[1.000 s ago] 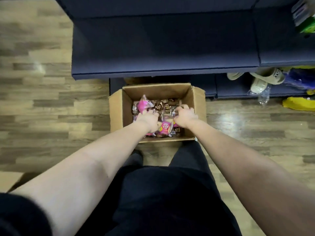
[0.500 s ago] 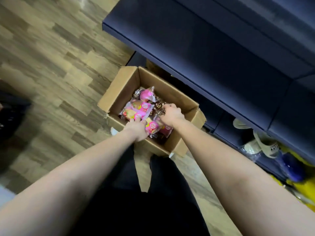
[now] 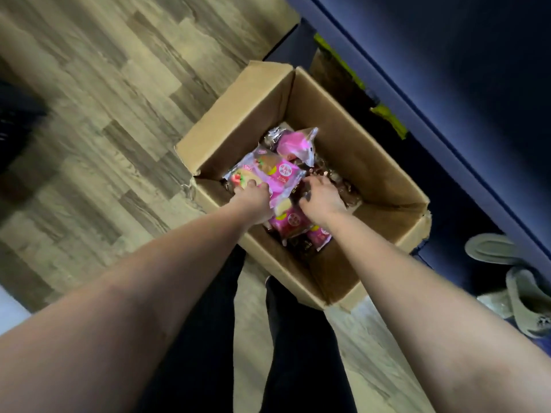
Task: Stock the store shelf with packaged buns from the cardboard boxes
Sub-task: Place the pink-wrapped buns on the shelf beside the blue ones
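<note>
An open cardboard box (image 3: 366, 162) stands on the wooden floor in front of the dark blue shelf (image 3: 465, 84). Inside lie several packaged buns in pink and brown wrappers. My left hand (image 3: 253, 198) grips a pink bun pack (image 3: 274, 171) at the box's near-left side, lifted a little above the others. My right hand (image 3: 320, 196) reaches down among the brown packs (image 3: 343, 189), its fingers curled on them; what it holds is hidden. More pink packs (image 3: 293, 220) lie under my wrists.
The blue shelf runs diagonally along the upper right, its lower level open and dark. Beige slippers (image 3: 524, 296) lie on the floor under the shelf at right. A second box with yellow-green tape (image 3: 387, 116) sits behind the first. Wood floor spreads to the left.
The view has tilted and drawn closer to the box. My left hand has taken hold of a pink pack and raised it. My right hand stays among the brown packs.
</note>
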{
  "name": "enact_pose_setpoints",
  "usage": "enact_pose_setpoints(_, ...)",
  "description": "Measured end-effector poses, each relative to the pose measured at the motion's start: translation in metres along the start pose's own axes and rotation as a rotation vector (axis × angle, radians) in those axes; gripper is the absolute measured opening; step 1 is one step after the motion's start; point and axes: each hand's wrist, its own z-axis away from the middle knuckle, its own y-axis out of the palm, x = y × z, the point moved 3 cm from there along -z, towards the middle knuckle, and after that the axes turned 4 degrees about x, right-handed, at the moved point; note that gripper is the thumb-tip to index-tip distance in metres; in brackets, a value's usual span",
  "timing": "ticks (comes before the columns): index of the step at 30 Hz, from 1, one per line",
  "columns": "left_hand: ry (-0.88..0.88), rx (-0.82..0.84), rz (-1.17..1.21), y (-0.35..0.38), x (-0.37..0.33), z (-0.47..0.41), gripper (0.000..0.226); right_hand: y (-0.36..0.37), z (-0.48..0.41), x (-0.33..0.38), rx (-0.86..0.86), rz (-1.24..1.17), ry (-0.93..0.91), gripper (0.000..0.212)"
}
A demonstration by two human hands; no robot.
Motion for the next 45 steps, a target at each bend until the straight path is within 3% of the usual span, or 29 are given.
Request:
enact_pose_setpoints(4,-0.046,0.057,-0.004,0.025,0.01,-0.059,0.077,0.044,-0.063,-0.006,0.044,0.044,0.007,0.058)
enact_pose_setpoints(7,0.021,0.128,-0.092,0.038,0.006,-0.097,0.087,0.064,-0.105,0.004,0.047,0.056,-0.026,0.058)
enact_pose_setpoints(11,0.1,0.173,-0.154,0.039,-0.005,-0.129,0.057,0.07,-0.154,0.008,0.036,0.054,0.013,0.068)
enact_pose_setpoints(15,-0.048,0.091,-0.037,0.051,0.004,-0.148,0.098,0.075,-0.184,-0.001,0.095,0.101,0.114,0.084)
enact_pose_setpoints(18,-0.092,0.069,0.031,0.048,0.006,-0.145,0.073,0.073,-0.183,-0.003,0.082,0.161,0.111,0.095)
enact_pose_setpoints(20,-0.09,0.061,0.033,0.044,0.007,-0.14,0.066,0.068,-0.173,-0.002,0.08,0.164,0.153,0.094)
enact_pose_setpoints(23,-0.073,0.018,-0.01,0.036,0.009,-0.127,0.066,0.063,-0.154,-0.001,0.111,0.016,0.179,0.074)
enact_pose_setpoints(26,0.01,0.047,-0.032,0.015,0.007,-0.096,0.046,0.051,-0.125,-0.002,0.14,-0.098,0.19,0.057)
enact_pose_setpoints(28,0.05,-0.004,-0.031,0.002,0.007,-0.077,0.038,0.039,-0.103,-0.001,0.147,-0.037,0.202,0.047)
enact_pose_setpoints(33,0.14,-0.125,-0.102,-0.038,0.011,-0.035,0.046,0.001,-0.049,0.013,0.067,0.15,0.231,0.055)
enact_pose_setpoints(36,0.241,-0.205,-0.227,-0.072,0.006,-0.011,0.048,-0.027,-0.019,0.022,-0.04,0.09,0.307,0.051)
enact_pose_setpoints(40,0.322,-0.363,-0.247,-0.135,0.003,0.04,0.033,-0.066,0.038,0.05,-0.196,-0.1,0.371,0.046)
enact_pose_setpoints(45,0.332,-0.536,-0.212,-0.211,0.006,0.112,0.033,-0.108,0.103,0.085,-0.32,-0.054,0.306,0.044)
